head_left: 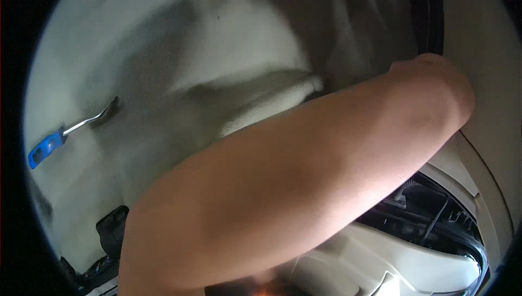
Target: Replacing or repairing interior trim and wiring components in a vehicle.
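Note:
A bare arm, which looks like my left arm, crosses the view from the lower left to the right, very close. Its far end bends beside a black strip and a beige trim panel. No fingers show there, so I cannot see what that hand holds or touches. My right hand does not appear. Away to the left, a hand tool with a blue handle and a thin bent metal shank lies on pale grey fabric-like lining, apart from the arm.
Below the arm at right, a dark opening shows black parts and a ribbed tube. Pale moulded trim curves beneath it. A black piece sits at the lower left. The lining has a raised fold behind the arm.

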Available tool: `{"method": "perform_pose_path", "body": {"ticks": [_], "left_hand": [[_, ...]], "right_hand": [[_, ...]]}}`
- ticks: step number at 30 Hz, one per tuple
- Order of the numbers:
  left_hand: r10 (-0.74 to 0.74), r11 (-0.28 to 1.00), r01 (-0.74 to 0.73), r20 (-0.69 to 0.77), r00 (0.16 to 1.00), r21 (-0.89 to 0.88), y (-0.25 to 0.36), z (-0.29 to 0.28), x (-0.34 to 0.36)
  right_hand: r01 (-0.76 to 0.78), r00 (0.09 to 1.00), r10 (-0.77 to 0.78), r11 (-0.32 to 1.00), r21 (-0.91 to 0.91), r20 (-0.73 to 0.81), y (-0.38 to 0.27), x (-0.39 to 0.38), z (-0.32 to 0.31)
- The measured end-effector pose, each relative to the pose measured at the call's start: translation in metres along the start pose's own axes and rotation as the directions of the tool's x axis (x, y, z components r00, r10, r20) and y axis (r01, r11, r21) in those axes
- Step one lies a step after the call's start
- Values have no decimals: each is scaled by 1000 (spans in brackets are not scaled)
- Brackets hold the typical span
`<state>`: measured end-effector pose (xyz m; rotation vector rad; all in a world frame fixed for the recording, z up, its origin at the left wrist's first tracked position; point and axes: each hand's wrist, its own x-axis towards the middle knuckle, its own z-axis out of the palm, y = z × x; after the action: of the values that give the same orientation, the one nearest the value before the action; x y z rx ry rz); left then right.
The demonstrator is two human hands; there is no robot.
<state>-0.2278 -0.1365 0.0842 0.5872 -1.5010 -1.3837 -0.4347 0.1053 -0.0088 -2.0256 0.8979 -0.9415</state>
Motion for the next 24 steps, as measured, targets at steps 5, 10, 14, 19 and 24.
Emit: {"method": "perform_pose_path", "body": {"ticks": [5,10,14,19,24], "left_hand": [[-94,995,94,7,996,14,-4,2,-9],[-156,986,156,0,988,56,10,2,-17],[-197,979,196,11,980,66,9,4,-20],[-255,964,254,-4,967,76,15,-5,-32],[-306,948,298,-61,950,-114,-8,-1,-21]], "right_hand": [[-13,1000,14,999,35,-16,-48,81,47],[17,999,-15,998,64,-30,-12,21,13],[23,999,-21,998,59,-46,-9,23,10],[36,999,-34,997,72,-28,-15,32,13],[29,999,-31,994,107,16,-25,28,19]]}}
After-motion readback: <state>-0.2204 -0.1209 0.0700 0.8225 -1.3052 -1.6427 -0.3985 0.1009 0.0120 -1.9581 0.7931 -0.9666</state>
